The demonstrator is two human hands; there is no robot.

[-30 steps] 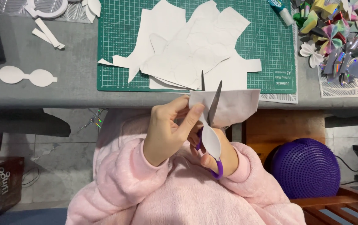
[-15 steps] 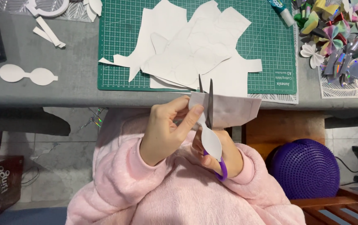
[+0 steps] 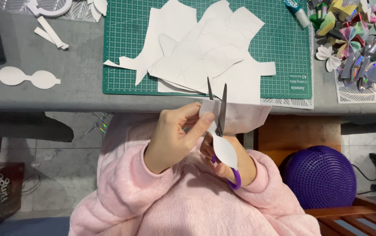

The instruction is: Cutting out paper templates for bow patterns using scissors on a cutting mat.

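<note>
Holding a white paper sheet (image 3: 242, 117) in my left hand (image 3: 174, 135), thumb and fingers pinched shut on its left edge, just below the near edge of the grey table (image 3: 78, 87). My right hand (image 3: 234, 159) is mostly hidden behind the paper and the cut piece; fingers are closed through the purple handles of the scissors (image 3: 221, 131). Blades point up and away from me, slightly parted, tips just over the table edge, with the sheet between them. A rounded white cut-out flap (image 3: 223, 149) hangs off the sheet over my right hand. Both hands sit over my lap, pink fleece sleeves (image 3: 126, 183) on both arms. On the table ahead: a green cutting mat (image 3: 284, 57) with a pile of white paper offcuts (image 3: 196, 48) lying on it, some overhanging its near edge. Left of the mat, a white two-lobed paper shape (image 3: 27, 77) and a few paper strips (image 3: 51, 37). Right of the mat, a heap of shiny holographic paper bows (image 3: 363, 39), and a glue tube (image 3: 296, 9) at the mat's top right corner. Below the table on my right, a purple studded cushion (image 3: 319, 177) on a wooden seat.
</note>
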